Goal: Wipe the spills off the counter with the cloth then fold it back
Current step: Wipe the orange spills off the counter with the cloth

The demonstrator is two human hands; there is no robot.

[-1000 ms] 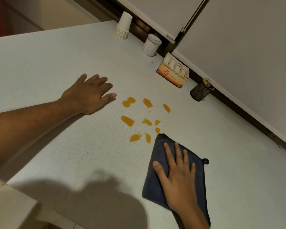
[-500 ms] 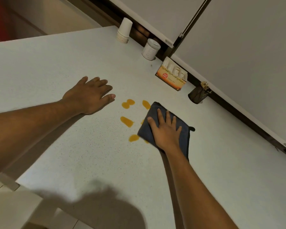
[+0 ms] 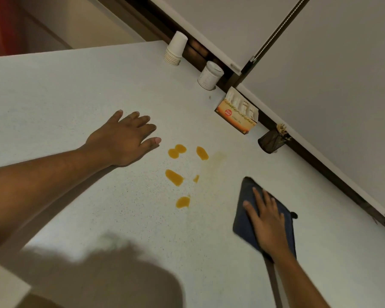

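Note:
Several orange spills (image 3: 174,177) dot the pale speckled counter (image 3: 65,96), with a faint yellowish smear (image 3: 213,163) at their right. A folded dark blue cloth (image 3: 245,210) lies flat to the right of the spills. My right hand (image 3: 266,221) presses flat on the cloth, fingers spread and pointing away from me. My left hand (image 3: 125,136) rests palm down on the bare counter just left of the spills, holding nothing.
Along the back edge stand a stack of paper cups (image 3: 176,50), a white jar (image 3: 210,74), an open tea box (image 3: 237,112) and a dark mesh holder (image 3: 271,141). The counter's near edge runs at the lower left, under my shadow.
My right hand slid the cloth up over the right-hand spills, then back down to the right. Those spots are gone, leaving a faint smear. My left hand has stayed put.

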